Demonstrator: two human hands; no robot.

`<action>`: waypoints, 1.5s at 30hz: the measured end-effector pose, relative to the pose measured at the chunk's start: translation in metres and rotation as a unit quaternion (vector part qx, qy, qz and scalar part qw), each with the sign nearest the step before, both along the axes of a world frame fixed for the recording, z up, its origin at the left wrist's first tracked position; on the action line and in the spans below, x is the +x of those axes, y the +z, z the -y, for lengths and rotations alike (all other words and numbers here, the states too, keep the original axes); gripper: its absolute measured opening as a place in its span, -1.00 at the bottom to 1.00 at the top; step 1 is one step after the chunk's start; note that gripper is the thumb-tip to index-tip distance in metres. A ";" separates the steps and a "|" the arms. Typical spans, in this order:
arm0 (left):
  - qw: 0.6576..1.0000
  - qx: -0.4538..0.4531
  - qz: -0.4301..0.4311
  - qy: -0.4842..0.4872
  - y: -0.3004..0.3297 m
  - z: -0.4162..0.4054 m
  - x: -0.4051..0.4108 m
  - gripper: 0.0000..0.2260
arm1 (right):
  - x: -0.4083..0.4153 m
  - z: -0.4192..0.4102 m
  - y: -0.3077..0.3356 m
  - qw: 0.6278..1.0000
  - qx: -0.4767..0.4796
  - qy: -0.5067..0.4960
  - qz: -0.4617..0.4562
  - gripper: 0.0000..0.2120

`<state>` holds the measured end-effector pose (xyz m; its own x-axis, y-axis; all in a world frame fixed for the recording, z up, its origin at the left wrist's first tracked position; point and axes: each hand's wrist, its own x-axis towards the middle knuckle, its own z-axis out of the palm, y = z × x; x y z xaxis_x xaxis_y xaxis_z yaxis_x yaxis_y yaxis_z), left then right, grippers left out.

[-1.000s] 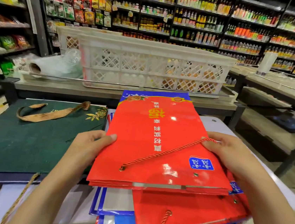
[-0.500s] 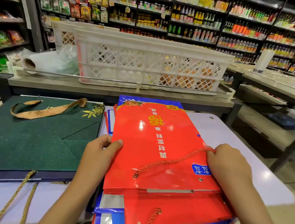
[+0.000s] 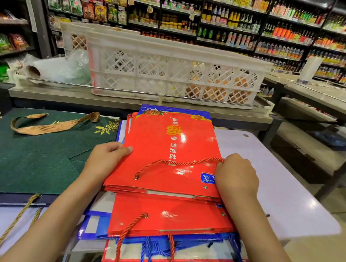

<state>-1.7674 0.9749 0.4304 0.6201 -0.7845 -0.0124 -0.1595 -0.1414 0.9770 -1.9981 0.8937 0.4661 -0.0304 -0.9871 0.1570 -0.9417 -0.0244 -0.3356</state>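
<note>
A flat red gift bag (image 3: pixel 172 143) lies on top of a stack of red and blue bags (image 3: pixel 168 218) at the middle of the desk (image 3: pixel 280 186), and the stack reaches the front edge. The left hand (image 3: pixel 104 159) grips the bag's left edge, thumb on top and fingers curled beneath. The right hand (image 3: pixel 236 176) curls over its right edge (just where the red rope handle (image 3: pixel 175 163) ends its loop). A green bag (image 3: pixel 24 157) lies flat toward the desk's left edge. Beyond the far edge stands a white lattice crate (image 3: pixel 174 70).
</note>
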 end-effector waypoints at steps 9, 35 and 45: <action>0.908 0.019 0.413 0.062 0.020 -0.015 0.011 -0.61 | -0.001 -0.012 0.026 0.977 -0.089 0.169 0.100 -0.80; 0.939 -0.128 0.320 -0.009 0.054 0.000 -0.043 -0.87 | -0.014 -0.034 0.042 0.812 0.162 0.390 0.404 -0.83; 0.790 -0.048 0.529 -0.306 0.016 -0.027 -0.082 -0.52 | -0.018 -0.026 0.019 0.811 0.129 0.330 0.465 -0.86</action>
